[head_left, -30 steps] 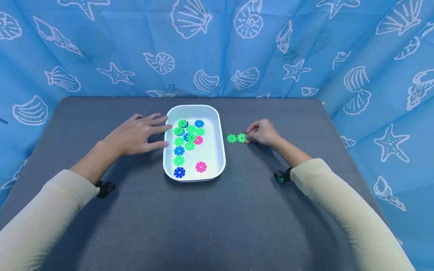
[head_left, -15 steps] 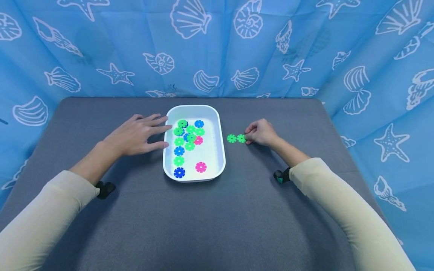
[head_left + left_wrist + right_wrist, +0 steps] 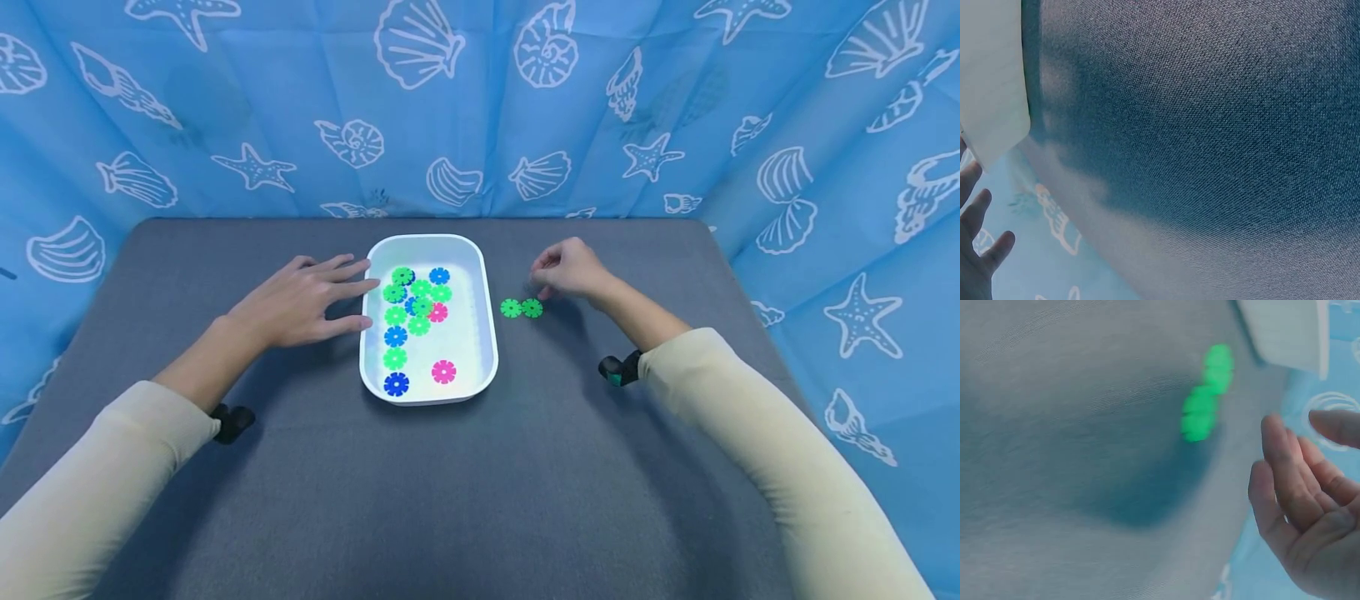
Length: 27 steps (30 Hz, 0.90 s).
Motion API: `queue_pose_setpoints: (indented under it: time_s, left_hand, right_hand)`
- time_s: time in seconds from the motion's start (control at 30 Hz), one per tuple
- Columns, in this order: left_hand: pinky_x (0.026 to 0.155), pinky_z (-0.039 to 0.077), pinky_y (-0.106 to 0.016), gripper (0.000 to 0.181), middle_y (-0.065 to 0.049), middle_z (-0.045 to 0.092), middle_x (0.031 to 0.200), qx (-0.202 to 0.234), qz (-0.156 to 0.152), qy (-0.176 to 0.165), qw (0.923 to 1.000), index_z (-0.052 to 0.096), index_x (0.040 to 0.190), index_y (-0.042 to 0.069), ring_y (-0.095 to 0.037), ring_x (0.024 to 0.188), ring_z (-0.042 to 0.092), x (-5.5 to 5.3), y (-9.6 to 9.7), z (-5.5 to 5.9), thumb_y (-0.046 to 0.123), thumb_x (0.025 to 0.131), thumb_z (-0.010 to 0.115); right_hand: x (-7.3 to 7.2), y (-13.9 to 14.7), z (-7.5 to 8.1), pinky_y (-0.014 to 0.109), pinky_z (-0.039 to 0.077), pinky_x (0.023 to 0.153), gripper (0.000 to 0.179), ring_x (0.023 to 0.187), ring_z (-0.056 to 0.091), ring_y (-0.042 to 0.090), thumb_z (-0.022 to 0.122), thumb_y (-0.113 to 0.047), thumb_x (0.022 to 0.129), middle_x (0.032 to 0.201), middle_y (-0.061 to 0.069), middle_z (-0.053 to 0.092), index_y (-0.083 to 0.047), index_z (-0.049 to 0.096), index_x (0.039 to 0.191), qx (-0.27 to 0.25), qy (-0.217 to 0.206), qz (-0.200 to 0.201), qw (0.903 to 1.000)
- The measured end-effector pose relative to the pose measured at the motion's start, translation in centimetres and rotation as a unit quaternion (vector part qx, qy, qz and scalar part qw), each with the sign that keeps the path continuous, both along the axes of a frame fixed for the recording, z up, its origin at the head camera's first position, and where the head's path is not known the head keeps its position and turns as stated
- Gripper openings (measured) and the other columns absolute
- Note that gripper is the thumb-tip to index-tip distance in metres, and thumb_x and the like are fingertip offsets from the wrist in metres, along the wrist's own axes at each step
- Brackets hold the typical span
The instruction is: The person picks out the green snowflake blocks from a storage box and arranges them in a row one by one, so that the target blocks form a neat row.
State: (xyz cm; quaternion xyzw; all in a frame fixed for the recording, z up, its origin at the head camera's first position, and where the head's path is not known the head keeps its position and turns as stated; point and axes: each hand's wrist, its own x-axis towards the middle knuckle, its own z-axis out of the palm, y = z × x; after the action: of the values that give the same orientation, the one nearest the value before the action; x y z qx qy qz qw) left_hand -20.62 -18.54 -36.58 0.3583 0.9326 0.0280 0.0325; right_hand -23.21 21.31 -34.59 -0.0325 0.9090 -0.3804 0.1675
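Note:
Two green notched plastic discs (image 3: 511,308) lie side by side on the table, right of a white tray (image 3: 468,354). My right hand (image 3: 573,268) hovers just behind and above them, fingers loosely bent. Seen from the right wrist, the same green discs (image 3: 1200,414) lie apart from the hand (image 3: 1310,506), and nothing shows between thumb and fingers. My left hand (image 3: 303,302) has its fingers extended to the tray's left rim, fingertips right at the edge. Inside the tray are several discs: green (image 3: 395,358), blue (image 3: 396,384) and pink (image 3: 443,372), some overlapping.
A grey cloth (image 3: 480,500) covers the table. Behind it and along the right side hangs a blue curtain (image 3: 300,83) with white shells and starfish. A black wrist device (image 3: 617,370) sits below the right wrist, another (image 3: 234,423) below the left.
My right hand has let go of the right-hand green disc and moved up and slightly back from it. The two discs stay in place. My left hand remains at the tray.

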Motion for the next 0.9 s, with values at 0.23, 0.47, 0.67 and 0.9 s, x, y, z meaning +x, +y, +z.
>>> queue_pose_setpoints:
  time_s: [0.23,0.47,0.67,0.9]
  left_hand:
    - [0.104,0.033,-0.065,0.069,-0.008,0.036,0.158,0.002,-0.003,0.007,1.0000,0.048,0.149,0.022,-0.035,0.146,0.032,0.0,-0.1,0.0,0.065,0.095,0.051]
    - [0.104,0.033,-0.065,0.070,-0.008,0.036,0.159,0.001,-0.002,0.006,1.0000,0.049,0.149,0.022,-0.035,0.146,0.031,0.0,0.0,0.0,0.065,0.095,0.051]
    - [0.105,0.033,-0.065,0.069,-0.008,0.036,0.159,-0.003,0.001,0.005,1.0000,0.048,0.149,0.022,-0.036,0.146,0.031,-0.1,0.1,0.0,0.064,0.094,0.051]
    - [0.105,0.033,-0.066,0.069,-0.009,0.036,0.158,-0.007,0.006,0.000,1.0000,0.049,0.149,0.021,-0.036,0.146,0.031,0.1,0.3,0.1,0.062,0.094,0.055]
  right_hand:
    - [-0.1,-1.9,3.1,0.036,0.057,0.077,0.024,0.093,0.071,0.033,0.063,-0.017,0.097,0.104,0.018,0.071,0.001,0.070,0.110,-0.058,-0.026,0.004,0.9980]
    - [0.1,-4.1,4.2,0.035,0.056,0.076,0.023,0.090,0.070,0.029,0.065,-0.019,0.096,0.097,0.013,0.071,0.000,0.071,0.109,-0.055,-0.012,0.038,0.9977]
    - [0.8,-6.7,4.6,0.033,0.054,0.072,0.020,0.081,0.069,0.021,0.066,-0.016,0.095,0.099,0.018,0.071,-0.002,0.071,0.108,-0.016,0.000,0.079,0.9967]
    - [1.3,-9.9,3.9,0.039,0.055,0.088,0.027,0.097,0.071,0.028,0.067,-0.010,0.094,0.099,0.013,0.074,0.002,0.066,0.119,-0.018,-0.056,0.137,0.9888]
